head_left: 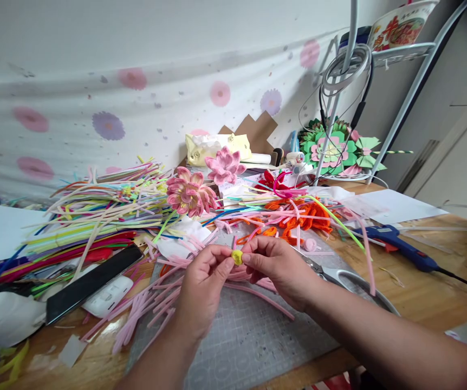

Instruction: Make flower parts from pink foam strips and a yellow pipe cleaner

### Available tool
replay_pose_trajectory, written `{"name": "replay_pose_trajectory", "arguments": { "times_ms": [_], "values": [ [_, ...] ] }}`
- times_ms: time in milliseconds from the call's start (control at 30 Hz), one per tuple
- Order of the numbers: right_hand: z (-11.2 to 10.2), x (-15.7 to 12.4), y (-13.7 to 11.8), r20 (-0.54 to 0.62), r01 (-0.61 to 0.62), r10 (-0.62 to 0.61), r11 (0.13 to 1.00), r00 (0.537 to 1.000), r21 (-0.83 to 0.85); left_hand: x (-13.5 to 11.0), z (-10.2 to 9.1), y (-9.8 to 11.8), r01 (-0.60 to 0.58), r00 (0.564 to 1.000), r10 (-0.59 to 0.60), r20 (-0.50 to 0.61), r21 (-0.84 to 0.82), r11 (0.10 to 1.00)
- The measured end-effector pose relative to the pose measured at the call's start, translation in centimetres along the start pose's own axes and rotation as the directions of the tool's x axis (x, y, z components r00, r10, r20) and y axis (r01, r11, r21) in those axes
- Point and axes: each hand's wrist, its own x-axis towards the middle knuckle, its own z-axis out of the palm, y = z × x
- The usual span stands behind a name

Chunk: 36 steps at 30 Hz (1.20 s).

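Note:
A small yellow coil, apparently of fuzzy pipe cleaner (237,257), is pinched between both hands above the grey cutting mat (253,336). My left hand (207,281) holds its left side between thumb and forefinger. On the other side, the thumb and forefinger of my right hand (276,265) press on it. Beneath and around the hands lie many loose pink pipe cleaners (164,300). Scissors (339,279) with grey handles lie just beyond my right wrist, partly hidden by it. Two finished pink flowers, one darker (190,192) and one paler (224,165), stand behind the hands.
A blue hot glue gun (400,244) lies at the right, its cord running off the table. Bundled coloured pipe cleaners (95,216) are heaped at the left, near a black strip (95,281) and a white device (109,295). Orange pieces (310,216) lie behind the mat. A metal rack (404,51) stands back right.

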Motion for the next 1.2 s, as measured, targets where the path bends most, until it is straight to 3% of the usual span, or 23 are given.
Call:
{"name": "replay_pose_trajectory", "arguments": {
  "times_ms": [167, 400, 533, 733, 1000, 1133, 1200],
  "values": [
    [0.1, -0.3, -0.2, 0.047, -0.004, 0.001, 0.998, 0.999, 0.055, 0.1, 0.0, -0.1, 0.041, 0.999, -0.04, 0.013, -0.091, 0.995],
    [0.4, -0.5, -0.1, 0.093, 0.031, -0.036, 0.998, 0.995, 0.054, -0.3, -0.3, -0.2, 0.041, 0.995, -0.037, 0.096, -0.046, 0.998],
    [0.3, -0.6, 0.1, 0.133, 0.02, -0.023, 1.0, 0.991, 0.023, -0.6, -0.2, 0.1, 0.065, 0.981, -0.054, 0.189, -0.053, 0.996],
    [0.3, -0.8, 0.0, 0.214, 0.044, -0.037, 0.999, 0.976, -0.028, -0.5, -0.3, 0.6, 0.194, 0.936, -0.126, 0.328, -0.185, 0.963],
    [-0.1, -0.5, 0.9, 0.257, -0.038, -0.008, 0.984, 0.966, 0.175, -0.5, -0.1, 0.6, 0.166, 0.968, -0.107, 0.229, -0.259, 0.951],
    [-0.1, -0.3, 1.1, 0.243, -0.026, -0.012, 0.988, 0.97, 0.153, -0.6, 0.0, 0.5, 0.129, 0.965, -0.063, 0.256, -0.247, 0.96],
    [-0.1, -0.4, 0.8, 0.247, 0.01, -0.025, 0.998, 0.969, 0.06, -0.7, -0.3, 0.6, 0.054, 0.966, -0.012, 0.259, -0.155, 0.986]
  ]
}}
